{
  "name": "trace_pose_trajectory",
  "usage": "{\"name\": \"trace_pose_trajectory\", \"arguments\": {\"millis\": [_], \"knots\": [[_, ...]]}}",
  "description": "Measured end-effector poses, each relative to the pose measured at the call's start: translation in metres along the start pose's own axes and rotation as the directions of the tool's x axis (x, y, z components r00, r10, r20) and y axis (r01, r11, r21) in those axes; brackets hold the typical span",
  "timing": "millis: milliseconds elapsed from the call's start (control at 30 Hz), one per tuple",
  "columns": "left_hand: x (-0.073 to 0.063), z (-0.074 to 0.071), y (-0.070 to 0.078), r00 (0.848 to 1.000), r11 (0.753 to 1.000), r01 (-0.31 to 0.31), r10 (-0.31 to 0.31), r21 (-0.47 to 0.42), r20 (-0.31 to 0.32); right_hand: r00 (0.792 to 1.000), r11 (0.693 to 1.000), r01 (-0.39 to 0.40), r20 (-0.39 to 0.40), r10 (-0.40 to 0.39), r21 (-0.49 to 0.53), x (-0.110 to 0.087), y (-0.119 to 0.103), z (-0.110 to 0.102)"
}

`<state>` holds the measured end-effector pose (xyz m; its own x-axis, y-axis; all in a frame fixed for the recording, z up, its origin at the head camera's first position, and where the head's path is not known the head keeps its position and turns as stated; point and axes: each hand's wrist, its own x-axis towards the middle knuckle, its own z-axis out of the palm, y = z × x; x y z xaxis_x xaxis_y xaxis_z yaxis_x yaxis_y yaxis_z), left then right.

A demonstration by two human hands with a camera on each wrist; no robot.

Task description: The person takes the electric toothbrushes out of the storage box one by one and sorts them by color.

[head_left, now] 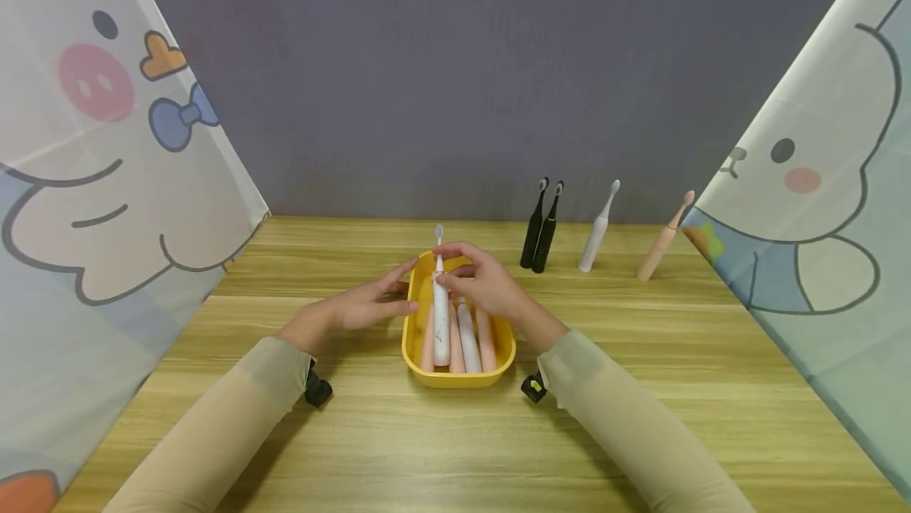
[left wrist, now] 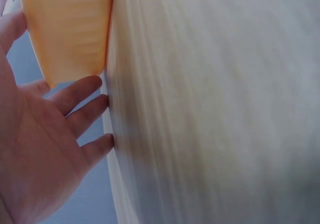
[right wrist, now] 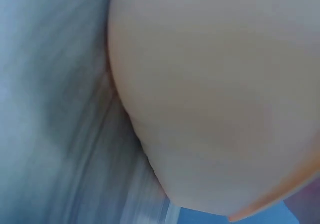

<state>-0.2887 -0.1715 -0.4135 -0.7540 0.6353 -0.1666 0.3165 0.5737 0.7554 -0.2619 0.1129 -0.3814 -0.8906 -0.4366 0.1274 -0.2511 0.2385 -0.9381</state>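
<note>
A white electric toothbrush (head_left: 441,327), brush head pointing away, is pinched between the thumb and fingers of my right hand (head_left: 487,284) over a yellow plastic basket (head_left: 459,380). Beneath it in the basket lie several more toothbrushes, among them a pink one (head_left: 487,343) and a white one (head_left: 468,339). My left hand (head_left: 363,306) is at the basket's left side with its fingers spread. In the left wrist view, its fingertips reach the end of the basket (left wrist: 70,34). The basket's wall (right wrist: 200,109) fills most of the right wrist view and hides the right hand's grip.
Behind the basket to the right, two black toothbrushes (head_left: 544,240), a white toothbrush (head_left: 596,236) and a pink toothbrush (head_left: 662,244) are set out on the wooden table (head_left: 398,450). A grey panel (head_left: 463,86) stands at the back, with cartoon-printed cloths on both sides.
</note>
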Motion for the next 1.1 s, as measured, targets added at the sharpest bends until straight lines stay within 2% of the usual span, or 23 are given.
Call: {"name": "trace_pose_trajectory", "arguments": {"millis": [267,467,700,1100], "knots": [[0.001,0.000,0.000,1.000,1.000,0.005,-0.005,0.021,-0.009,0.998,0.999,0.052,0.033,-0.051,-0.012,-0.010,-0.002,0.002],[0.001,0.000,0.001,1.000,1.000,0.018,-0.018,0.024,-0.006,0.998,0.999,0.052,0.037,-0.051,-0.008,-0.017,-0.001,0.003],[0.001,0.001,0.002,1.000,1.000,0.004,-0.003,0.031,-0.007,0.996,0.998,0.065,0.054,-0.065,0.007,-0.023,0.000,0.007],[0.001,0.000,0.000,1.000,0.999,-0.008,0.009,0.039,-0.013,0.996,0.996,0.083,0.024,-0.084,0.016,-0.028,-0.001,0.010]]}}
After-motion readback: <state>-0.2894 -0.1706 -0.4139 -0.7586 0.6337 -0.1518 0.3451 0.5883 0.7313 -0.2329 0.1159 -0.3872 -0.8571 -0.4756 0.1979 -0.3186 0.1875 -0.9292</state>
